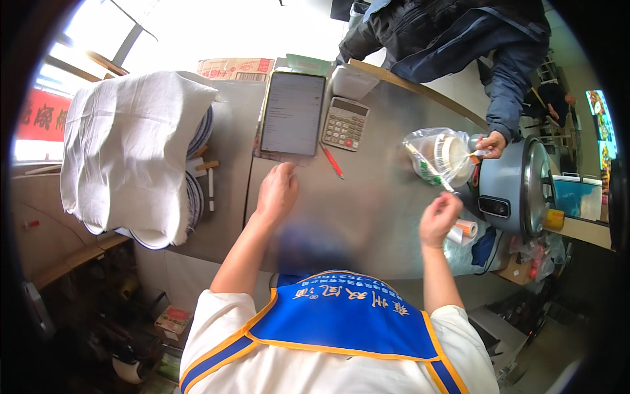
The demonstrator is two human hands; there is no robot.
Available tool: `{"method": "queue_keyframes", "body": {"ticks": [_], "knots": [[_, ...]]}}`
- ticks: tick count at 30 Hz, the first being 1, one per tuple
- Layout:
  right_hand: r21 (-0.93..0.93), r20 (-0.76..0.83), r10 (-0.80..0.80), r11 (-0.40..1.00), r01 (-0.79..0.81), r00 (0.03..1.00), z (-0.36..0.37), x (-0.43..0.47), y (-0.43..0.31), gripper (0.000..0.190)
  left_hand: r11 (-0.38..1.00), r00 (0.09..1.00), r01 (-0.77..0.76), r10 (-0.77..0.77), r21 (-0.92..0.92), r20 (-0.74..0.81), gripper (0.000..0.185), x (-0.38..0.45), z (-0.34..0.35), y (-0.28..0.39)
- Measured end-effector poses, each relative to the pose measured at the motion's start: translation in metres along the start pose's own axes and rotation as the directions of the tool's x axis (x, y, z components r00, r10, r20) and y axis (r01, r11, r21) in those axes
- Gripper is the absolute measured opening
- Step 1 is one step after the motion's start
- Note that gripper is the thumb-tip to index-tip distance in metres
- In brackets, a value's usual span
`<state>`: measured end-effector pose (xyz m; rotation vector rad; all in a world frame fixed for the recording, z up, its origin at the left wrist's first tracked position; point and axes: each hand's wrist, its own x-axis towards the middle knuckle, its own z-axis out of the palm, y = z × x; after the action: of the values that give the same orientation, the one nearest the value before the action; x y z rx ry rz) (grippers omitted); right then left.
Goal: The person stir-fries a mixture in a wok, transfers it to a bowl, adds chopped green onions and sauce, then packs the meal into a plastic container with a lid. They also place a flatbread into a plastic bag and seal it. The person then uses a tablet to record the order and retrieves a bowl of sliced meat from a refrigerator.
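Observation:
My left hand [279, 189] is at the steel counter [339, 212], just below a tablet [293, 113], with its fingers curled together and nothing showing in it. Over the counter's right side, my right hand [440, 219] has its fingers bent, their tips at the lower end of a thin wrapped stick at a clear plastic bag [418, 143]. Whether they grip it I cannot tell. Inside the bag is a round lidded container [450, 156]. Another person's hand [491, 145] holds the bag's gathered top.
A calculator [346, 123] and a red pen [332, 161] lie beside the tablet. White cloth [133, 147] covers stacked dishes at left. A grey rice cooker [512, 187] stands at right, near a paper roll [463, 230]. The other person's sleeve [512, 98] reaches across the counter's far edge.

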<state>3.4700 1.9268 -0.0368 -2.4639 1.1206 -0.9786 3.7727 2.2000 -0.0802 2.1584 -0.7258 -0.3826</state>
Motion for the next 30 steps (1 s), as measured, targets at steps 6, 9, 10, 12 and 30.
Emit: {"method": "queue_keyframes", "body": {"ticks": [6,9,10,12,30], "knots": [[-0.186,0.479,0.032,0.98,0.066,0.877,0.094,-0.078,-0.036,0.06,0.986,0.989,-0.03,0.006,0.162,0.145,0.025,0.062,0.003,-0.002],[-0.392,0.396,0.331,0.904,-0.168,0.856,0.143,-0.073,-0.032,0.068,0.978,0.96,0.027,-0.084,0.209,0.268,0.031,0.084,0.012,0.005],[-0.457,0.366,0.393,0.865,-0.205,0.843,0.154,-0.073,-0.031,0.07,0.977,0.955,0.021,-0.082,0.213,0.285,0.032,0.091,0.014,0.005],[-0.52,0.302,0.405,0.829,-0.207,0.863,0.171,-0.077,-0.031,0.068,0.973,0.955,-0.008,-0.062,0.231,0.291,0.031,0.1,0.014,0.003],[-0.514,0.283,0.225,0.856,-0.051,0.932,0.175,-0.082,-0.03,0.07,0.997,0.914,0.042,-0.012,-0.065,0.406,0.025,0.022,0.004,-0.025]]}}
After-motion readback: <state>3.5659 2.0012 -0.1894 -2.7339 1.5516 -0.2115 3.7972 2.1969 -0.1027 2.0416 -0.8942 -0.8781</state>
